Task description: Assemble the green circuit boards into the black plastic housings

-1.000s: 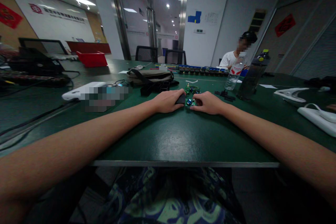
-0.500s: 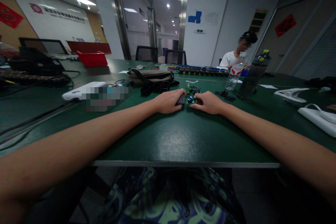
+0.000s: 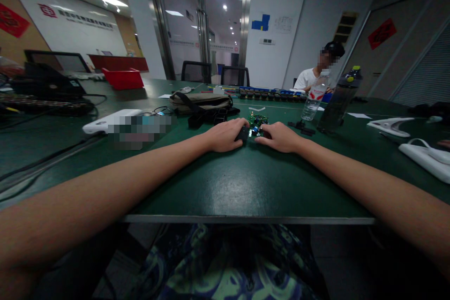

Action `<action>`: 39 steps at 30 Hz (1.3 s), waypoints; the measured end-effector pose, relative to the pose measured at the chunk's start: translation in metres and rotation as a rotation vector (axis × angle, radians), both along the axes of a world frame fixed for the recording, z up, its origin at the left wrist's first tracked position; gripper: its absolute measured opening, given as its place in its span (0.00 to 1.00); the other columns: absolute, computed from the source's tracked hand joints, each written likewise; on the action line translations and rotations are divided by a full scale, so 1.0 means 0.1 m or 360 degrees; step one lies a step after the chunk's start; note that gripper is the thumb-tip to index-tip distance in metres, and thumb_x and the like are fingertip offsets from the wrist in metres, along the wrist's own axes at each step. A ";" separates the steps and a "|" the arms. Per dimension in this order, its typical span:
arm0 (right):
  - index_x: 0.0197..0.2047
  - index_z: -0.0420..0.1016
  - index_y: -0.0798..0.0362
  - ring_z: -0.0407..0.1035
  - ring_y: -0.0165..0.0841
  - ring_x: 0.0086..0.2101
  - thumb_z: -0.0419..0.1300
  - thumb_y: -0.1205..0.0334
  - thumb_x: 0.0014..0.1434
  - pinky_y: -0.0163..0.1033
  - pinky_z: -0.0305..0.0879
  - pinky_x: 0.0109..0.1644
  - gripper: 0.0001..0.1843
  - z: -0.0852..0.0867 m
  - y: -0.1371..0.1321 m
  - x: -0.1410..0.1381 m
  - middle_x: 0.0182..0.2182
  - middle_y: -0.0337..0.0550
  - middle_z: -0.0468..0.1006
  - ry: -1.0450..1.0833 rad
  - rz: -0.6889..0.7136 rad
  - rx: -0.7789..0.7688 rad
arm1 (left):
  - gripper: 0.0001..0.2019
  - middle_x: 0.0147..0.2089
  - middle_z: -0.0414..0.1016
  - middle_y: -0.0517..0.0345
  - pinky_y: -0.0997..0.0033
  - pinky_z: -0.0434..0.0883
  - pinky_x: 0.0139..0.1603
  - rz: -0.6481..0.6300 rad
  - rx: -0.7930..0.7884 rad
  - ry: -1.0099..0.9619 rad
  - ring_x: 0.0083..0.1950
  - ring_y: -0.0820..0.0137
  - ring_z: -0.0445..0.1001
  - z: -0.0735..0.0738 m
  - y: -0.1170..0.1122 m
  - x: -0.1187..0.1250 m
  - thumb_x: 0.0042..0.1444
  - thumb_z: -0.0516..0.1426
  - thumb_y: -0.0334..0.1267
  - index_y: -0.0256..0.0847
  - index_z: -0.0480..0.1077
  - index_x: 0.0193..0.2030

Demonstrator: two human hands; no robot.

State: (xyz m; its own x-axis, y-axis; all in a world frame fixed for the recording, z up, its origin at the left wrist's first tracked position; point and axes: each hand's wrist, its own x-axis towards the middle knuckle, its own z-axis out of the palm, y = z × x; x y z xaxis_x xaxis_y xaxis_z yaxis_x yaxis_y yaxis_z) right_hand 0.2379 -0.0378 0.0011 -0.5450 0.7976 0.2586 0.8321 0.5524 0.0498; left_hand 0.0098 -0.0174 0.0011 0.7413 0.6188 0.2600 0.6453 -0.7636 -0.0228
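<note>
My left hand [image 3: 228,135] rests on the green table, its fingers wrapped over a small flat black piece [image 3: 242,134]. Right beside that piece lies a cluster of small green circuit boards [image 3: 258,120] with blue and silver parts on them. From the other side my right hand [image 3: 280,138] reaches to the cluster, fingers curled and thumb low, gripping at the near edge of a board. Its fingertips partly hide what is between them. Several thin black pieces [image 3: 301,127] lie just beyond my right hand.
A grey-brown pouch [image 3: 200,103] with black straps lies beyond my left hand. To the right stand a clear water bottle [image 3: 311,103] and a dark bottle [image 3: 339,103]. A white device [image 3: 110,121] lies left. Across the table sits a person [image 3: 312,77] in white.
Both hands stay in nearly the same place. The small boards between them have shifted slightly, and the black piece under my left hand is angled a little differently.
</note>
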 end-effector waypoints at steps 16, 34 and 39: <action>0.36 0.72 0.55 0.70 0.35 0.30 0.58 0.50 0.66 0.36 0.53 0.35 0.16 -0.02 0.02 0.02 0.30 0.46 0.79 0.0011 0.0061 0.0004 | 0.23 0.58 0.70 0.47 0.61 0.67 0.59 -0.0032 0.0018 0.0001 0.59 0.59 0.71 0.01 -0.01 -0.01 0.57 0.55 0.37 0.40 0.57 0.59; 0.35 0.73 0.55 0.68 0.33 0.29 0.59 0.48 0.65 0.35 0.53 0.34 0.18 -0.01 0.01 0.02 0.29 0.44 0.78 0.0071 0.0075 -0.0024 | 0.23 0.57 0.71 0.46 0.61 0.69 0.58 0.0011 0.0096 0.0127 0.58 0.58 0.72 0.06 -0.04 0.01 0.58 0.55 0.37 0.39 0.58 0.60; 0.35 0.73 0.55 0.68 0.33 0.29 0.60 0.47 0.64 0.35 0.53 0.34 0.18 -0.03 0.04 0.04 0.29 0.44 0.78 0.0097 0.0092 0.0000 | 0.22 0.55 0.73 0.47 0.61 0.70 0.55 0.0031 0.0077 0.0115 0.56 0.58 0.74 0.06 -0.04 0.00 0.59 0.55 0.38 0.41 0.58 0.60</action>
